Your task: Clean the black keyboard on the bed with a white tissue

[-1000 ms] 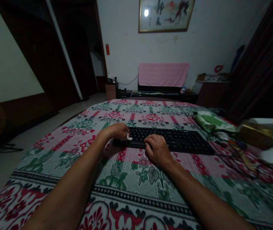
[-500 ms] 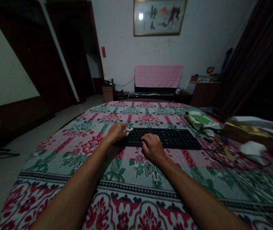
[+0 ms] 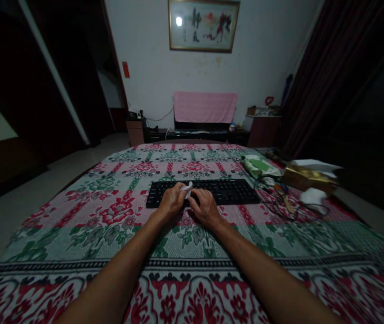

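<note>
A black keyboard (image 3: 235,191) lies across the patterned tablecloth (image 3: 111,245) in front of me. Over its left half, my left hand (image 3: 171,200) pinches a small crumpled white tissue (image 3: 188,188), which sticks up past the fingers. Close beside it is my right hand (image 3: 206,206), with curled fingers and thumb meeting the tissue's right side. Both hands are at the keyboard's front edge and cover some of its keys. The part of the tissue inside the fingers is hidden.
To the right of the keyboard lie tangled black cables (image 3: 281,211), a wooden-handled brush-like tool (image 3: 287,200) and a crumpled white tissue wad (image 3: 313,198). Behind them are a green-and-white packet (image 3: 260,165) and a gold box (image 3: 308,177). A pink cloth (image 3: 205,106) hangs at the far wall.
My left hand has moved with the white tissue from the keyboard's left end toward the middle, meeting my right hand. The view has turned a little to the right.
</note>
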`<state>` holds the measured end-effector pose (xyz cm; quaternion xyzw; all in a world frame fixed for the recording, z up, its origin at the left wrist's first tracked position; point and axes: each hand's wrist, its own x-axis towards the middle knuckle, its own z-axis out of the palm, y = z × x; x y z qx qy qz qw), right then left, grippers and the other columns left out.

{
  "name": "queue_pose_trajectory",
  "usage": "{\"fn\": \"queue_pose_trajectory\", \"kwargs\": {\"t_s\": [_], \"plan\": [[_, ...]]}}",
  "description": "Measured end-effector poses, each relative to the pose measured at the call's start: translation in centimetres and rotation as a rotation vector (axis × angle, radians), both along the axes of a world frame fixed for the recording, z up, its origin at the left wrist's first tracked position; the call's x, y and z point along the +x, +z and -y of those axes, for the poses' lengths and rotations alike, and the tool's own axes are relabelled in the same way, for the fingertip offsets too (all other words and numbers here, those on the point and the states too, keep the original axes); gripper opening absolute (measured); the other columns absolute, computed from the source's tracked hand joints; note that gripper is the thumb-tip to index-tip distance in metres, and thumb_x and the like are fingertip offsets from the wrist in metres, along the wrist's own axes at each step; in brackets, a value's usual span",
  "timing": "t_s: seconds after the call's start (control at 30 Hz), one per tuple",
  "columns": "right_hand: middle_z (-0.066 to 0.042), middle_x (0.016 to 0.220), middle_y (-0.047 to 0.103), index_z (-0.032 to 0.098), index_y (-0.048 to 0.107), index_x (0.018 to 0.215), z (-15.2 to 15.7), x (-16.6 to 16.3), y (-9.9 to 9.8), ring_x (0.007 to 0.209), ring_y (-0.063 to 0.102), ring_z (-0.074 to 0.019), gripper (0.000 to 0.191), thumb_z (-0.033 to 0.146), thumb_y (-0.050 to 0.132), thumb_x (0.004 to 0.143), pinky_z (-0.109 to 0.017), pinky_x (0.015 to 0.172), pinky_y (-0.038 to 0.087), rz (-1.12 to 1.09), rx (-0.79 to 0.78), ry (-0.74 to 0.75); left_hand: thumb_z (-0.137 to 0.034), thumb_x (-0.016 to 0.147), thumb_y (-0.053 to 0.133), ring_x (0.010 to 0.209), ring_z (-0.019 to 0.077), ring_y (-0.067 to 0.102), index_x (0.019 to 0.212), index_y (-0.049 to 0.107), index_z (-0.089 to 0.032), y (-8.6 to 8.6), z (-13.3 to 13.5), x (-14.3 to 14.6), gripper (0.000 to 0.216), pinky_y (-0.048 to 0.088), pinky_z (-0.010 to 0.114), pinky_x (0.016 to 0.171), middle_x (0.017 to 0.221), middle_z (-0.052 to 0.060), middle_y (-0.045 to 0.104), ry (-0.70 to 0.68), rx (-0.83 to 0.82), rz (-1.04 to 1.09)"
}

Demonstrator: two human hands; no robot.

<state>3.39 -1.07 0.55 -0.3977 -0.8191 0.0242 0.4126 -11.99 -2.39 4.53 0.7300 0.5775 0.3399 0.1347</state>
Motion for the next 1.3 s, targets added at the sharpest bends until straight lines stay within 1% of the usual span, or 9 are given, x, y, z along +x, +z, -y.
{"fn": "queue_pose_trajectory", "kwargs": {"t_s": [0.17, 0.37, 0.53, 0.7, 0.83, 0.93, 1.1, 1.17, 1.3], "plan": [[-0.006, 0.089, 0.064, 0.016, 0.059, 0.098, -0.3, 0.0, -0.3, 0.087, 0.057, -0.0182, 0.02, 0.03, 0.049, 0.088, -0.03, 0.083, 0.039, -0.083, -0.016, -0.055, -0.034, 0.09, 0.036, 0.084, 0.0177, 0.063, 0.106, 0.062, -0.018, -0.2, -0.4, 0.7, 0.034, 0.044, 0.025, 0.076, 0.09, 0.005, 0.069, -0.061, 0.033, -0.003], [-0.003, 0.087, 0.067, 0.018, 0.06, 0.093, -1.1, 0.3, -0.8, 0.081, 0.06, -0.0156, 0.015, 0.028, 0.051, 0.086, -0.026, 0.079, 0.042, -0.271, -0.093, -0.126, -0.042, 0.089, 0.035, 0.077, 0.0174, 0.063, 0.099, 0.068, -0.019, -0.1, -0.4, 1.4, 0.042, 0.045, 0.024, 0.07, 0.086, 0.003, 0.07, -0.103, -0.002, 0.023], [-0.002, 0.083, 0.066, 0.02, 0.059, 0.089, -2.0, 1.1, -0.7, 0.077, 0.06, -0.0145, 0.012, 0.021, 0.049, 0.082, -0.024, 0.075, 0.044, -0.359, -0.102, -0.156, -0.04, 0.09, 0.034, 0.091, 0.0188, 0.062, 0.104, 0.067, -0.02, -0.2, -1.0, 2.3, 0.041, 0.045, 0.027, 0.082, 0.101, 0.005, 0.069, -0.161, 0.069, -0.089], [-0.003, 0.083, 0.063, 0.019, 0.059, 0.086, -3.2, 2.5, 0.0, 0.08, 0.058, -0.0157, 0.016, 0.017, 0.045, 0.08, -0.026, 0.078, 0.044, -0.407, -0.022, -0.254, -0.03, 0.086, 0.038, 0.097, 0.0226, 0.059, 0.117, 0.06, -0.017, -0.8, -2.6, 4.2, 0.04, 0.045, 0.034, 0.088, 0.108, 0.009, 0.066, -0.165, 0.155, -0.276], [-0.006, 0.087, 0.062, 0.017, 0.06, 0.089, -4.6, 5.5, 0.5, 0.085, 0.056, -0.0171, 0.021, 0.014, 0.042, 0.079, -0.027, 0.081, 0.044, -0.396, 0.006, -0.367, -0.026, 0.085, 0.041, 0.101, 0.0235, 0.057, 0.119, 0.059, -0.018, -1.8, -3.3, 5.5, 0.04, 0.044, 0.035, 0.091, 0.113, 0.009, 0.063, -0.118, 0.163, -0.39], [-0.008, 0.09, 0.06, 0.016, 0.06, 0.09, -5.5, 9.6, 1.0, 0.087, 0.055, -0.0185, 0.025, 0.01, 0.041, 0.075, -0.029, 0.083, 0.042, -0.338, 0.002, -0.516, -0.026, 0.086, 0.04, 0.101, 0.0232, 0.056, 0.11, 0.065, -0.018, -2.5, -3.4, 5.6, 0.036, 0.045, 0.034, 0.092, 0.112, 0.009, 0.063, -0.154, 0.152, -0.448], [-0.012, 0.092, 0.058, 0.012, 0.061, 0.087, -5.9, 16.7, 1.6, 0.088, 0.053, -0.021, 0.028, 0.006, 0.038, 0.072, -0.031, 0.085, 0.04, -0.244, -0.088, -0.801, -0.026, 0.087, 0.04, 0.1, 0.023, 0.056, 0.103, 0.069, -0.018, -3.3, -3.3, 5.3, 0.034, 0.046, 0.035, 0.09, 0.112, 0.009, 0.063, -0.185, 0.204, -0.418], [-0.012, 0.094, 0.058, 0.012, 0.06, 0.089, -5.8, 18.2, 1.4, 0.091, 0.052, -0.0213, 0.029, 0.006, 0.038, 0.072, -0.03, 0.087, 0.038, -0.209, -0.13, -0.88, -0.026, 0.086, 0.041, 0.099, 0.0238, 0.056, 0.102, 0.069, -0.018, -3.4, -3.3, 5.2, 0.034, 0.047, 0.036, 0.09, 0.112, 0.009, 0.064, -0.191, 0.219, -0.408], [-0.012, 0.098, 0.058, 0.011, 0.057, 0.098, -5.9, 19.0, 0.5, 0.095, 0.051, -0.0214, 0.033, 0.006, 0.036, 0.073, -0.03, 0.088, 0.037, -0.214, -0.133, -0.93, -0.025, 0.086, 0.042, 0.1, 0.0245, 0.056, 0.101, 0.069, -0.018, -3.7, -3.5, 5.1, 0.032, 0.047, 0.037, 0.09, 0.112, 0.01, 0.064, -0.2, 0.249, -0.382]]}}
